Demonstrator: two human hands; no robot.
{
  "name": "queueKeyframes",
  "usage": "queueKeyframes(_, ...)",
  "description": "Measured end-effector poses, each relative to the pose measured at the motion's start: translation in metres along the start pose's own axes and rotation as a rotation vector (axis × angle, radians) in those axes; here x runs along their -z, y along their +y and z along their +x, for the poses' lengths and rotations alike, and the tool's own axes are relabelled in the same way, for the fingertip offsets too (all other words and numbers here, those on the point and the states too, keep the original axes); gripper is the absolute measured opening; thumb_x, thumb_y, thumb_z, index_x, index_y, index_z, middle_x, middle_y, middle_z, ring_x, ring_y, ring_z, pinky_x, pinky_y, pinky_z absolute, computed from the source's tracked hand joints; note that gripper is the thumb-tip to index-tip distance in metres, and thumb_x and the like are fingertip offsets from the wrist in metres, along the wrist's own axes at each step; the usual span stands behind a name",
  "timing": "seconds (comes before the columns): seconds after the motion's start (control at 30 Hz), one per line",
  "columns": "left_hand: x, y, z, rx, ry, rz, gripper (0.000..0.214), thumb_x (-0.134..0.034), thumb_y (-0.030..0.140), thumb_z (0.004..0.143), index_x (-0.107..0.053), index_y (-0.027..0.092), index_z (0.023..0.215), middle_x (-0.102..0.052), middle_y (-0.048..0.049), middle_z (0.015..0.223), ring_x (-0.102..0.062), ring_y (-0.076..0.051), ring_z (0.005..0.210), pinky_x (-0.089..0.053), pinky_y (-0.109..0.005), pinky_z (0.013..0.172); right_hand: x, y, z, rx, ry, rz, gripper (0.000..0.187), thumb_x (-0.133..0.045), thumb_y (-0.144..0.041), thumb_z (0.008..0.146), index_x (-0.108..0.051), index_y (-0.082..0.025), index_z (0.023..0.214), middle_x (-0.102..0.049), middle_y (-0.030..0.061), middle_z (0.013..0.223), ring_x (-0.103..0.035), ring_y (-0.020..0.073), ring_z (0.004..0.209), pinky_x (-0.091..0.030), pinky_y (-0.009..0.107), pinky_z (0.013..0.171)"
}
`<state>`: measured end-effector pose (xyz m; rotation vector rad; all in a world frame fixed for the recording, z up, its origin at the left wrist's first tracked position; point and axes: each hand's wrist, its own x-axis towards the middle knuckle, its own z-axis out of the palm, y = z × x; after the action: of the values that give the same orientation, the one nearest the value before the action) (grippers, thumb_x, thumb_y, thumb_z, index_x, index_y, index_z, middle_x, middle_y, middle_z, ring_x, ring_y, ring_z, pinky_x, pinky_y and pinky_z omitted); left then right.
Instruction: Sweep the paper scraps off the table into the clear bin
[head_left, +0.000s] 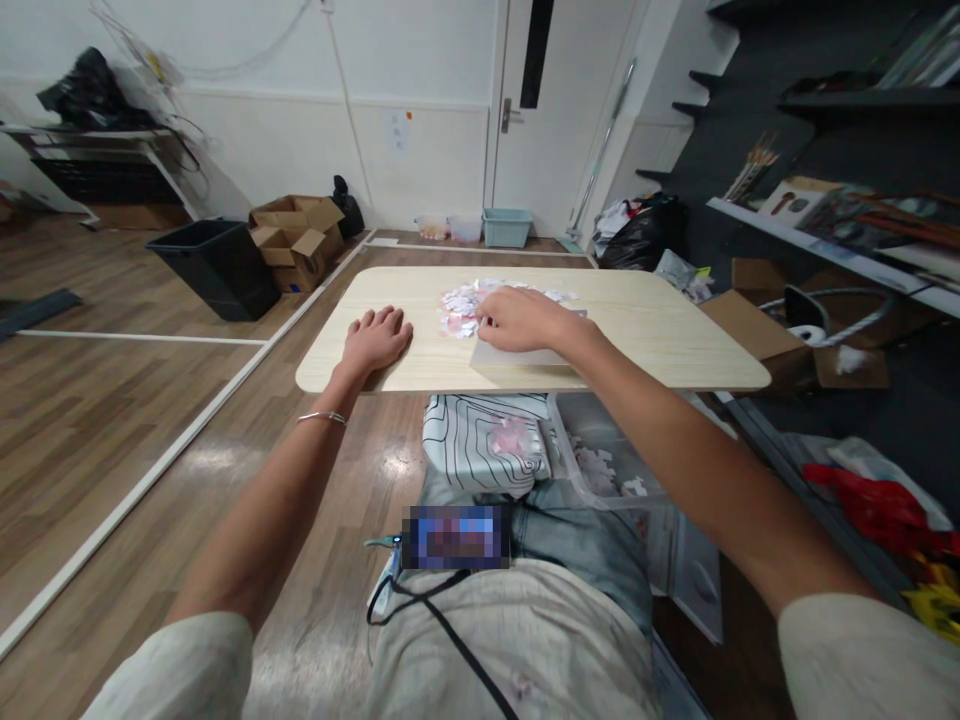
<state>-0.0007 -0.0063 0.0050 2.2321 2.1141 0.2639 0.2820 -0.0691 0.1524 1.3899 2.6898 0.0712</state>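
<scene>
My left hand [377,338] lies palm down with fingers stretched out on the left part of a pale wooden tabletop [652,340]. Curled over the middle of the table, my right hand [523,318] has its fingers pressed together; whatever they pinch is too hidden to name. Below it is a flat pale grey-white sheet or board [491,356], partly covered by the hand. Small white and pink pieces [459,302], resembling jigsaw pieces, form a loose heap just beyond and to the left of my right hand.
Under the table's near edge are a line-patterned cushion or bag [450,440] and a clear plastic bin [589,492] holding white pieces. A phone [456,538] rests at my lap. Open cardboard boxes [300,232] and a black bin [217,268] stand left; shelves [840,245] line the right.
</scene>
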Motion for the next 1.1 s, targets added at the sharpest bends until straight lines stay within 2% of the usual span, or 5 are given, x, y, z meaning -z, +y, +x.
queueKeyframes(0.43,0.002,0.001,-0.002,0.009,0.01,-0.014,0.077,-0.025,0.055,0.121,-0.061,0.026,0.182,-0.051,-0.0131,0.201,-0.046,-0.041,0.182,-0.04,-0.063,0.145,0.006,-0.018,-0.027,0.123,-0.095,0.084,0.032,-0.06,-0.015,0.106,-0.091,-0.011,0.111,-0.091,0.0191,0.115,-0.07,0.0243,0.09,-0.037,0.039,0.079)
queueKeyframes(0.53,0.003,0.002,-0.003,0.006,0.012,-0.016,0.077,-0.024,0.055,0.12,-0.062,0.025,0.181,-0.051,-0.0138,0.201,-0.046,-0.041,0.182,-0.04,-0.064,0.146,0.01,-0.018,-0.031,0.135,-0.061,0.09,0.031,-0.06,-0.015,0.106,-0.09,-0.012,0.11,-0.09,0.0187,0.112,-0.07,0.0249,0.092,-0.038,0.039,0.081)
queueKeyframes(0.8,0.002,0.0,-0.001,-0.002,0.002,-0.043,0.075,-0.027,0.055,0.12,-0.062,0.027,0.18,-0.055,-0.0131,0.198,-0.047,-0.043,0.18,-0.038,-0.066,0.147,0.004,0.001,-0.014,-0.151,0.166,0.086,0.043,-0.054,-0.024,0.113,-0.089,-0.012,0.135,-0.089,0.0227,0.13,-0.075,0.0368,0.114,-0.046,0.043,0.094)
queueKeyframes(0.97,0.0,-0.001,0.0,-0.006,0.011,-0.04,0.073,-0.028,0.054,0.122,-0.062,0.03,0.181,-0.054,-0.0114,0.199,-0.049,-0.041,0.18,-0.04,-0.063,0.146,-0.007,0.018,0.001,-0.234,0.141,0.05,0.043,-0.054,-0.025,0.114,-0.091,-0.015,0.132,-0.09,0.0252,0.136,-0.081,0.0398,0.12,-0.049,0.042,0.092)
queueKeyframes(1.1,-0.004,0.001,0.0,0.011,0.002,-0.014,0.071,-0.03,0.054,0.123,-0.063,0.031,0.182,-0.054,-0.0116,0.2,-0.05,-0.041,0.181,-0.042,-0.062,0.145,-0.003,0.035,0.008,-0.255,0.108,0.061,0.039,-0.057,-0.026,0.114,-0.093,-0.018,0.128,-0.091,0.0219,0.142,-0.084,0.0366,0.125,-0.05,0.039,0.088)
